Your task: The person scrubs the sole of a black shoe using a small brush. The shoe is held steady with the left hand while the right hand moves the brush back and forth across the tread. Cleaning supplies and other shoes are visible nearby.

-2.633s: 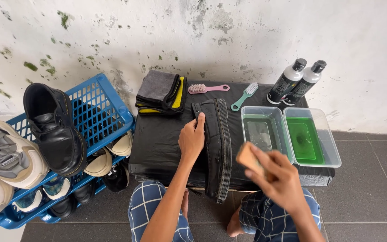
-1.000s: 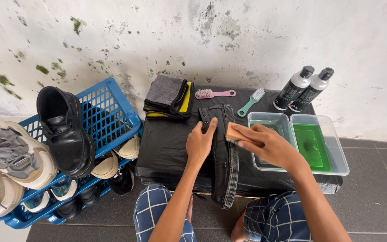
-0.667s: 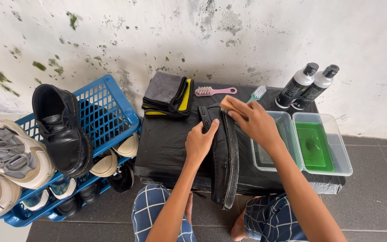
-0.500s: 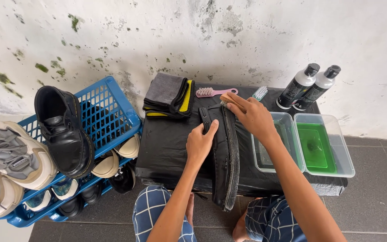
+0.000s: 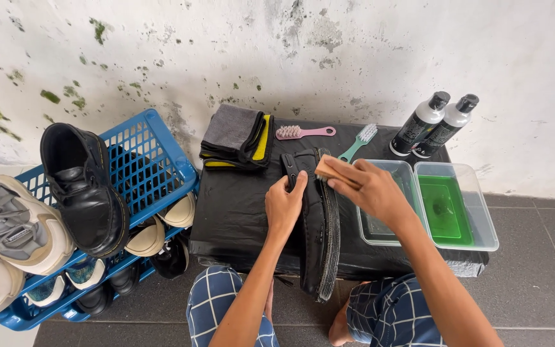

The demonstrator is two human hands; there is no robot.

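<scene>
- Grey-and-cream sneakers [image 5: 8, 225] are sitting at the far left, on the edge of a blue plastic crate [image 5: 155, 160].
- A black leather boot [image 5: 85, 189] is resting on the crate rim, toe pointing toward the camera; more shoes are lying inside the crate below it.
- A stack of folded cloths [image 5: 236, 136], grey on top with yellow and black under it, is lying at the back left of the black-covered desk [image 5: 232, 212].
- A pink brush [image 5: 303, 132] is lying just right of the cloths, near the wall.
- The left hand [image 5: 284, 205] is pressing on the black shoe [image 5: 319, 225], grip partly closed, fingers curling over the shoe's left side and steadying it.
- The black shoe is lying on its side mid-desk, lengthwise toward the person, its near end hanging over the front edge.
- The right hand [image 5: 370, 189] is gripping a wooden-backed brush [image 5: 332, 170], grip closed around it, brush touching the far end of the shoe.
- A green toothbrush-type brush [image 5: 358, 141] is lying behind the right hand.
- A clear tub [image 5: 387, 232] is sitting right of the shoe; touching it, a second tub with green liquid [image 5: 451, 209].
- Two black-and-white bottles [image 5: 435, 122] are standing side by side at the back right, by the stained wall.
</scene>
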